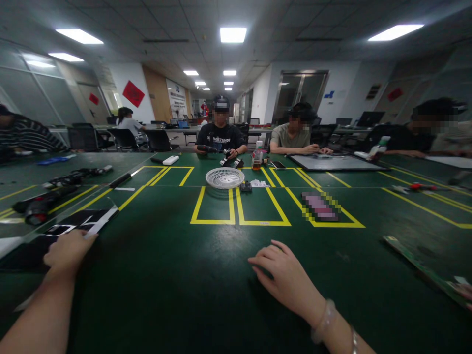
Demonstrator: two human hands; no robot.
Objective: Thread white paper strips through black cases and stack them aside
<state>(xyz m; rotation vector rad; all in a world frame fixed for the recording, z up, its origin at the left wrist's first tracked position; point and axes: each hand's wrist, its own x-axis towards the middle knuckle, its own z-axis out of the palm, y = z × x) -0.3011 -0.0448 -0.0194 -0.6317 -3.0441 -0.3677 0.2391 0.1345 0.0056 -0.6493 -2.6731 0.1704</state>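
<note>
My left hand (69, 250) rests near the left edge of the green table (206, 275), its fingers closed on the corner of a flat black and white sheet (79, 222). My right hand (283, 275) lies flat on the table surface in front of me, fingers stretched out and apart, holding nothing. A bracelet sits on its wrist. Beyond both hands, yellow taped boxes (239, 206) mark the table, and a round white fan grille (224, 177) lies at the far end of them.
Across the table, one person holds a dark tool (208, 148) and another leans over a flat grey panel (334, 162). A bottle (257, 158), a phone (278, 164) and a white block (170, 160) lie nearby. Black tools (47, 199) lie at left; a green board (424, 268) at right.
</note>
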